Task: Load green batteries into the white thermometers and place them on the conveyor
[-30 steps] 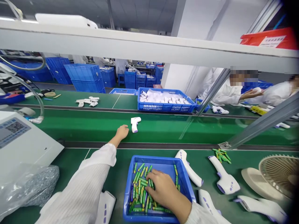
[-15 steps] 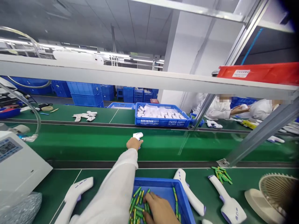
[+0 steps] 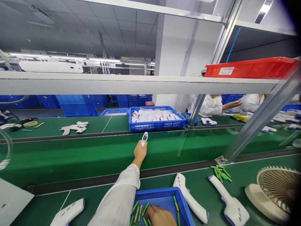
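Observation:
My left hand (image 3: 140, 153) reaches out over the green conveyor belt. It is closed around the handle of a white infrared thermometer (image 3: 145, 137), whose small grey display faces me. My right hand (image 3: 161, 216) is down in the blue tray (image 3: 162, 196), at the bottom of the view. Its fingers are curled on the green-and-yellow batteries (image 3: 138, 212); the thumb and how many it grips are hidden. Just right of the tray lies a white thermometer (image 3: 191, 199), and another thermometer (image 3: 231, 202) is farther right. A third thermometer (image 3: 68, 213) lies left of my left sleeve.
A blue crate (image 3: 156, 125) of white thermometers stands beyond the belt. Loose batteries (image 3: 221, 173) lie near a metal post (image 3: 251, 131). A beige fan (image 3: 270, 194) is at right. A shelf (image 3: 131, 84) crosses above, bearing a red bin (image 3: 251, 69). Co-workers in white sit at far right.
My left hand has turned the thermometer upright so its display shows, and moved slightly right. My right hand remains among the batteries, a little lower in view. The view has shifted.

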`<state>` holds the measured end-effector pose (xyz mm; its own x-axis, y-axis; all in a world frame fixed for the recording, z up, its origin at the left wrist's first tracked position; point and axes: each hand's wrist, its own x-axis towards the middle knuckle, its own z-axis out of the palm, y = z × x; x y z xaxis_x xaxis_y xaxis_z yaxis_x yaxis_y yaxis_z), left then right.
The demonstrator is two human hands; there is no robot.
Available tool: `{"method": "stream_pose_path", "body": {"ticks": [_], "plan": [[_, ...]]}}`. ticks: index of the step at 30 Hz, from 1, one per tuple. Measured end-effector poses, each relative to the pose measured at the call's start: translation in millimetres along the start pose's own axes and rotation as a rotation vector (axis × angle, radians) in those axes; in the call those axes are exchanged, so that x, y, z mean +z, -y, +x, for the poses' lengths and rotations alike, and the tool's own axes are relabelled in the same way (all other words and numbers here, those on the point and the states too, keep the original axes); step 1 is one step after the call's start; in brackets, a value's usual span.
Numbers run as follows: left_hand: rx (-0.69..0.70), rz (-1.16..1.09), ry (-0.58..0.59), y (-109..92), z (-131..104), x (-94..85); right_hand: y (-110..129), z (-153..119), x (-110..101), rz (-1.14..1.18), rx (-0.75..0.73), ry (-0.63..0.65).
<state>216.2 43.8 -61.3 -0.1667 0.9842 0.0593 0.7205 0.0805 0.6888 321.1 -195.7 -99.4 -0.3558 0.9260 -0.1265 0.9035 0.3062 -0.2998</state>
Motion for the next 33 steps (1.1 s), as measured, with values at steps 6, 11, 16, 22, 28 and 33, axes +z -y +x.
{"method": "stream_pose_path", "body": {"ticks": [6, 11, 16, 22, 28, 33], "plan": [[-0.100, 0.011, 0.025, 7.0, 3.4, -2.1, 2.5, 0.8, -10.5, 0.021, -0.040, 0.063], [-0.201, 0.084, 0.072, 6.0, 5.2, -8.3, 15.5, -1.2, -40.3, 0.081, 0.012, 0.232], [-0.290, 0.207, 0.068, -2.8, -1.1, -19.9, 24.0, -14.3, -53.7, 0.104, -0.015, 0.190], [-0.244, 0.370, 0.107, 27.2, -51.2, -107.3, 19.5, -24.8, -56.5, 0.125, -0.046, 0.045], [-0.322, 0.813, 0.065, 116.5, -179.4, -239.9, 21.8, -23.9, -66.8, 0.223, -0.044, -0.047], [-0.390, 0.845, 0.200, 160.7, -226.4, -250.9, 22.0, -24.9, -69.5, 0.374, -0.160, -0.136]]}}
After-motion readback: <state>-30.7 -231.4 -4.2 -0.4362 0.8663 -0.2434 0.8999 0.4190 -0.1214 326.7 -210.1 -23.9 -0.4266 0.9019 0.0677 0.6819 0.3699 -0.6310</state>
